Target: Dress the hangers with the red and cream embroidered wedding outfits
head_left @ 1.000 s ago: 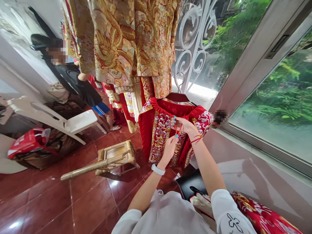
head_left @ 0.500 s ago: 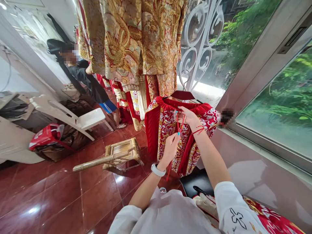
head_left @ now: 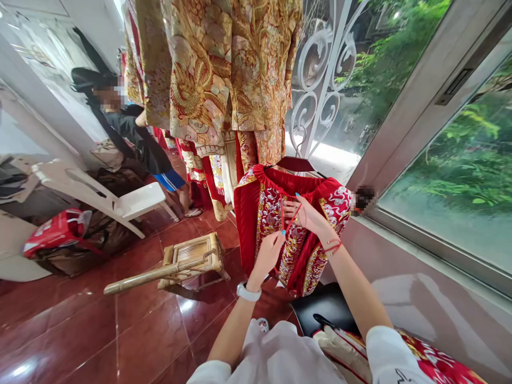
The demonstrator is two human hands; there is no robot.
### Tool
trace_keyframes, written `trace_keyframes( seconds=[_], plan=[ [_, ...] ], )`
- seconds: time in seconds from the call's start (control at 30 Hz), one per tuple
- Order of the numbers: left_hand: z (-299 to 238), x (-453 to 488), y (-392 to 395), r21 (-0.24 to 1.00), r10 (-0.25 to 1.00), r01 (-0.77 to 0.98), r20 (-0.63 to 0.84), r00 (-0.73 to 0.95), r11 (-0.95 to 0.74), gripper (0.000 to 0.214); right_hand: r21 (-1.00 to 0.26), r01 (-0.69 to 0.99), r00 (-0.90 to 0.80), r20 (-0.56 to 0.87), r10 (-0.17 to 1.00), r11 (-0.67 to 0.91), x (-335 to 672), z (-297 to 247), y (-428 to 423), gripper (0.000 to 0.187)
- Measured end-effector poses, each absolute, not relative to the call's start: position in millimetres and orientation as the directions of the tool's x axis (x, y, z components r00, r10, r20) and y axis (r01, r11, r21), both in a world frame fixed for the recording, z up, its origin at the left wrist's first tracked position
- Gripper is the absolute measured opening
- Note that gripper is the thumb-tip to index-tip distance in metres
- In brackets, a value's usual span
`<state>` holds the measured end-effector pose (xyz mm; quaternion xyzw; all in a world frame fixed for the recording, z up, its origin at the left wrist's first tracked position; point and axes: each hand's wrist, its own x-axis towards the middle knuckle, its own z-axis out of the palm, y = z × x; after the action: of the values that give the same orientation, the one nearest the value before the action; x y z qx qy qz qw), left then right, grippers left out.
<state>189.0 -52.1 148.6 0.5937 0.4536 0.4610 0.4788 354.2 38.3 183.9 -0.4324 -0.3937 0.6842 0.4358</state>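
Clamped by fingers of the left hand, the red cord has been spread wider, its strands separated; at two o'clock, the right hand's fingers are parted, grip unclear.

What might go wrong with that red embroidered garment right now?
The thin red cord at the left hand's fingertips could slip or tangle. A hard tug might shift the red garment on its hanger. The string bracelet on the right wrist could perhaps snag the embroidery.
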Motion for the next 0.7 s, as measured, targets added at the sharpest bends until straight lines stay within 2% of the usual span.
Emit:
trace_keyframes(
  seconds=[0.03,0.1,0.17,0.23,0.3,0.33,0.5,0.57,0.7],
  plan=[
    [152,183,-50,0.976,0.978,0.155,0.128,0.167,-0.154,0.045,-0.966,-0.178,-0.145,-0.164,0.976,-0.189,358,175,27,0.033],
    [161,174,-47,0.949,0.971,0.241,0.161,0.178,-0.202,0.043,-0.992,0.051,0.109,0.122,0.987,0.117,361,157,7,0.029],
    [169,173,-48,0.928,0.962,0.287,0.183,0.201,-0.236,0.041,-0.863,0.337,0.228,0.464,0.856,0.378,359,142,-5,0.030],
    [173,180,-50,0.917,0.957,0.312,0.182,0.227,-0.248,0.039,-0.659,0.532,0.113,0.677,0.727,0.532,354,133,-7,0.028],
    [170,189,-52,0.903,0.958,0.349,0.180,0.223,-0.251,0.038,-0.509,0.562,-0.102,0.740,0.665,0.652,349,131,-2,0.028],
    [167,194,-52,0.893,0.961,0.373,0.184,0.207,-0.251,0.038,-0.475,0.538,-0.177,0.744,0.645,0.696,348,133,2,0.029],
    [152,204,-46,0.837,0.972,0.493,0.188,0.144,-0.235,0.037,-0.495,0.496,-0.227,0.719,0.657,0.713,346,149,17,0.033],
    [151,203,-44,0.850,0.965,0.473,0.137,0.224,-0.230,0.038,-0.494,0.511,-0.233,0.709,0.666,0.704,344,151,15,0.034],
    [153,197,-42,0.960,0.861,0.210,0.053,0.506,-0.183,0.044,-0.464,0.537,-0.207,0.738,0.643,0.705,336,144,5,0.032]
  ],
)
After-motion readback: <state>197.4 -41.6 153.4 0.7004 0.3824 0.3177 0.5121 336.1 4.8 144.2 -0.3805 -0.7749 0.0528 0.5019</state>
